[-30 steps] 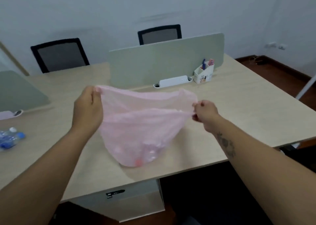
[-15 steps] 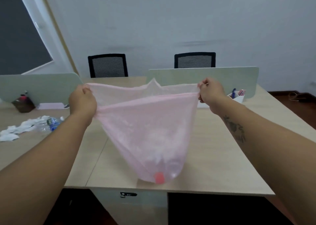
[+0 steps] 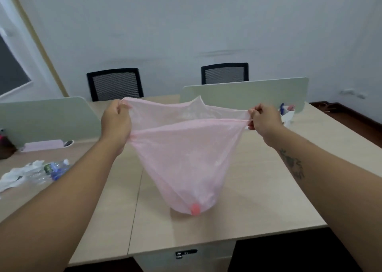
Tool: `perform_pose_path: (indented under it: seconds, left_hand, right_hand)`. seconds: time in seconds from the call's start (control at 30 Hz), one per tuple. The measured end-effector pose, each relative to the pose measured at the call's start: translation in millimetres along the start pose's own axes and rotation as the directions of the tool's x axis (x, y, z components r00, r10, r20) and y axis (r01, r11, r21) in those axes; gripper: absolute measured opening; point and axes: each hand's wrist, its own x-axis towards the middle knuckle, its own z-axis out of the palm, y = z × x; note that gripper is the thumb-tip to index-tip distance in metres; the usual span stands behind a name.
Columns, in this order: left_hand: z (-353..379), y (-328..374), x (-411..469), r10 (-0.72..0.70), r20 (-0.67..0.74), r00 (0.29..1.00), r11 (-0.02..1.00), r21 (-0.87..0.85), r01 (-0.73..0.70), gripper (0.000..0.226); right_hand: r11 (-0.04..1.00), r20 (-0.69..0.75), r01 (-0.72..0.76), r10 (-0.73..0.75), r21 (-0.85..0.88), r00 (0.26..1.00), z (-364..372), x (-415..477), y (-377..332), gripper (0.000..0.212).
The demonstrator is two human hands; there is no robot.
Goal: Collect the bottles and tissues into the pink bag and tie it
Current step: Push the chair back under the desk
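Left hand (image 3: 115,121) grips the left side of the pink bag's (image 3: 186,154) rim, fingers curled round bunched film. Right hand (image 3: 265,120) pinches the right side of the rim between thumb and fingers. Both hands are raised above the tabletop (image 3: 258,199), well apart, and the rim is pulled taut between them with the mouth held open.

The bag hangs between and below the hands, tapering down to a rounded bottom near the front of the tabletop. Can't tell whether the bottom touches the surface or sits just above it. A red cap (image 3: 195,208) shows through the film at the very bottom, with pale contents around it, too blurred to identify.

Outside the bag: a clear bottle (image 3: 51,169) with a blue label lies on its side at far left on the tabletop, touching a heap of white tissues (image 3: 14,176). Both are well left of the left hand, beyond its forearm.

Background: two grey-green dividers (image 3: 248,92) stand on the tabletop, a white pen holder (image 3: 287,114) sits just behind the right hand, and two black mesh chairs (image 3: 115,84) stand at the far side.
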Motion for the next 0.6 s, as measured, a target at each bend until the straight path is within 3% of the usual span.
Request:
perform_pose_path:
  seconds: [0.17, 0.33, 0.53, 0.6]
  left_hand:
    - [37, -8, -1, 0.059, 0.153, 0.986, 0.996, -0.076, -0.048, 0.030]
    - [80, -1, -18, 0.115, 0.269, 0.956, 0.988, -0.127, -0.083, 0.034]
    - [144, 27, -69, 0.205, 0.431, 0.879, 0.977, -0.143, -0.158, 0.035]
    - [160, 36, -90, 0.225, 0.473, 0.852, 0.974, -0.114, -0.194, 0.037]
  right_hand:
    - [0.994, -0.106, -0.099, 0.093, -0.052, 0.990, -19, -25, 41, 0.026]
    - [0.955, -0.068, -0.264, 0.257, -0.133, 0.964, -87, -53, 81, 0.009]
    - [0.853, -0.096, -0.334, 0.324, -0.402, 0.941, -207, -117, 114, 0.058]
    - [0.766, -0.101, -0.319, 0.319, -0.558, 0.942, -242, -142, 123, 0.069]
